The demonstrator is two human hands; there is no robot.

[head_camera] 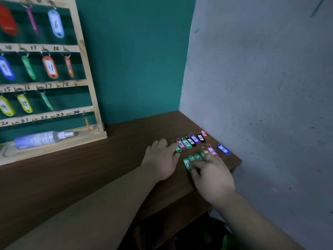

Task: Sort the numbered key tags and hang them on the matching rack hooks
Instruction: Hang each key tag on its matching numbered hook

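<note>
1. Key tags (pixel 191 142), head view: about a dozen lie loose in two short rows on the bench (pixel 90 168), at its far right corner by the wall. One blue tag (pixel 223 149) lies a little apart on the right.
2. Rack (pixel 92 98): it stands at the left of the bench. About ten tags hang on its upper three rows, with 6, 9, 11 and 15 readable. The bottom row, marked 20 to 24, is almost bare.
3. Left hand (pixel 161 159): grip apart, fingers straight, one fingertip pressing a green tag (pixel 178 149) in the far row.
4. Right hand (pixel 212 175): grip appears clamped on the 17 tag (pixel 187 164), thumb and finger pinching its near end.
5. Progress, as a judgement: roughly half done. Sorting is under way, and the higher numbers are not yet hung.
</note>
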